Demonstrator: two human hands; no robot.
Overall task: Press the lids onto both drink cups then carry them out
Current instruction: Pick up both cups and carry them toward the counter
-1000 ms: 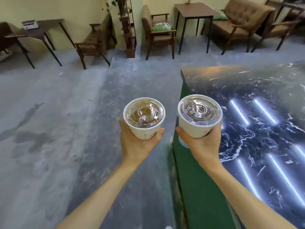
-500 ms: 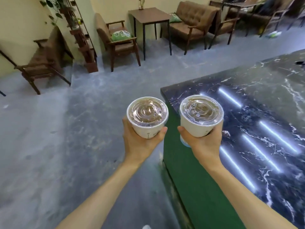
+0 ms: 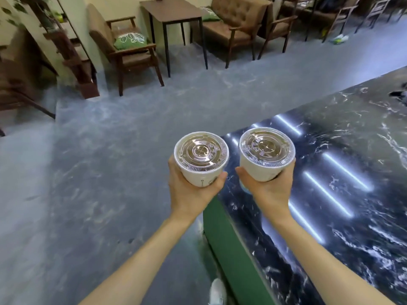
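Note:
Two white paper drink cups, each capped with a clear plastic lid, are held upright side by side in front of me. My left hand (image 3: 191, 194) wraps around the left cup (image 3: 201, 158) from below, over the floor just left of the counter's corner. My right hand (image 3: 267, 190) grips the right cup (image 3: 266, 154) the same way, above the counter's near corner. Brown drink shows through both lids. The cups' bases are hidden in my palms.
A black marble counter (image 3: 343, 194) with a green side panel (image 3: 229, 249) fills the right. Ahead across the grey floor (image 3: 99, 172) stand a brown armchair (image 3: 125, 49), a dark table (image 3: 174, 12), a sofa (image 3: 237, 20) and a plant shelf (image 3: 70, 53). My white shoe (image 3: 217, 291) shows below.
The view has swung to the right and the furniture has shifted left and nearer. Both hands keep the cups side by side; the counter's corner now lies under the right cup.

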